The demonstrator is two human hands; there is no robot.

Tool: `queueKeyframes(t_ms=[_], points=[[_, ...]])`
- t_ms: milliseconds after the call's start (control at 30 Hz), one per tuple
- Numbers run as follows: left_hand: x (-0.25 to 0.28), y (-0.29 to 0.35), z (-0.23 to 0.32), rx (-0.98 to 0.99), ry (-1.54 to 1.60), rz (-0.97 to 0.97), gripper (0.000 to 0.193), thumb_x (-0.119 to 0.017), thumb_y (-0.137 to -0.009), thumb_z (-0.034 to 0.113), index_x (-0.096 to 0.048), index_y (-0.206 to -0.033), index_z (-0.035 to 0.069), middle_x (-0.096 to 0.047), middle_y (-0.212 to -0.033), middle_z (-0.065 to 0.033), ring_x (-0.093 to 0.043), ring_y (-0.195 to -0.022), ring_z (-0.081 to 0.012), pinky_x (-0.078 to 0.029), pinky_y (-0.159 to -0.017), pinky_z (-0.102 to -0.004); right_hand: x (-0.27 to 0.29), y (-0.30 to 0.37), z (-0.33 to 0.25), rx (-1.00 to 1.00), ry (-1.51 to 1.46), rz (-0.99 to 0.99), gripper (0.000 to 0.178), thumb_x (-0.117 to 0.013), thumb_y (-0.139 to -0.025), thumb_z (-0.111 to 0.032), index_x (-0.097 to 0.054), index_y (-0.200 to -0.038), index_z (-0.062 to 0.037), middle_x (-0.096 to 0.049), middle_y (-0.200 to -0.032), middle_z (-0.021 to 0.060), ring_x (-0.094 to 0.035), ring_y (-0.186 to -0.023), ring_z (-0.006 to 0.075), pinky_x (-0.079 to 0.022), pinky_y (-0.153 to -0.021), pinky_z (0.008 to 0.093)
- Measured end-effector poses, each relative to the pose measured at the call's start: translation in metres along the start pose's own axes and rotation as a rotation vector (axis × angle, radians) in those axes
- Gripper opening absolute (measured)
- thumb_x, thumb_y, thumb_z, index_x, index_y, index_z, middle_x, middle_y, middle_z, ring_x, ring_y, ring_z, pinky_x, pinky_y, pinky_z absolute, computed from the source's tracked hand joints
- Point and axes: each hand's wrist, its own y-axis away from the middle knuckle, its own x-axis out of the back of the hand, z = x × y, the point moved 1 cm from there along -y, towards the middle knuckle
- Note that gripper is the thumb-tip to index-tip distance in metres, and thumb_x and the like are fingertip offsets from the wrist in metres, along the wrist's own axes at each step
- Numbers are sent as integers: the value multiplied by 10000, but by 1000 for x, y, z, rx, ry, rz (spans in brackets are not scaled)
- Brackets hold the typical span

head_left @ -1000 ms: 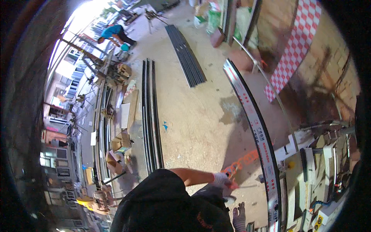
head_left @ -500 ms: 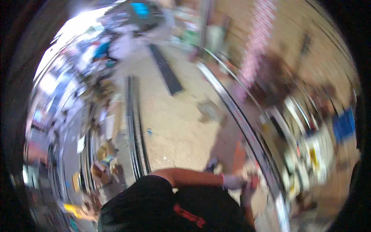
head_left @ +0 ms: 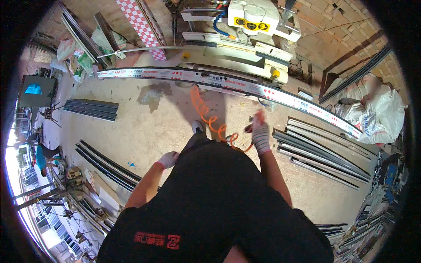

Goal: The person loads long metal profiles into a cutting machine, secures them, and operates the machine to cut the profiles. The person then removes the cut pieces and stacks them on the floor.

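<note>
My right hand (head_left: 260, 135), in a striped pale glove, is closed around what looks like an air gun (head_left: 249, 128), mostly hidden by the fingers and blurred. An orange coiled air hose (head_left: 213, 123) runs to it from beside the long profile. That profile (head_left: 228, 83), a bar covered in white and red printed film, stretches across the far side, beyond my right hand and apart from it. Low at my left side, my left hand (head_left: 168, 160), also gloved, has its fingers curled in, with nothing visible in them.
A white machine (head_left: 252, 17) with yellow warning stickers stands behind the long profile. Dark bars (head_left: 107, 164) lie on the floor at left, more bars (head_left: 322, 151) at right. White sacks (head_left: 372, 111) sit at far right. A checkered red-white post (head_left: 140, 26) leans at the back.
My view has swung right to face the machine and long profile. My hands, close together before, are now apart, the left down at my side. The orange hose now shows clearly.
</note>
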Motion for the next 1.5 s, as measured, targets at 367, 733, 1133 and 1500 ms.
queueKeyframes(t_ms=[367,733,1133,1500], points=[[0,15,-15,-25,106,187,554,-471,-968,464,-625,-1271,27,-665,-1244,-210,-610,-1198,-361,-468,-1028,-410,-38,-6,-46,-65,45,-81,502,-522,-973,-473,-679,-942,3,-707,-844,175,-688,-890,338,-521,-825,457],[-23,7,-70,90,199,236,494,-513,-979,434,-639,-1254,43,-674,-1233,-200,-620,-1186,-355,-470,-1026,-413,-114,-19,-108,370,379,-355,474,-435,-987,-485,-653,-1117,-85,-691,-942,211,-674,-905,387,-509,-841,463],[-37,8,-128,82,211,279,419,-550,-986,409,-660,-1209,72,-687,-1186,-205,-634,-1147,-370,-496,-979,-424,-124,-56,-99,175,506,-143,587,-424,-986,-552,-666,-900,-24,-677,-669,140,-686,-633,272,-540,-626,395],[122,-51,-44,-134,152,364,507,-537,-967,380,-601,-1302,5,-637,-1289,-223,-592,-1231,-351,-457,-1057,-409,-160,-75,-118,235,526,-176,566,-448,-968,-515,-666,-944,7,-702,-786,183,-710,-673,289,-543,-675,416]])
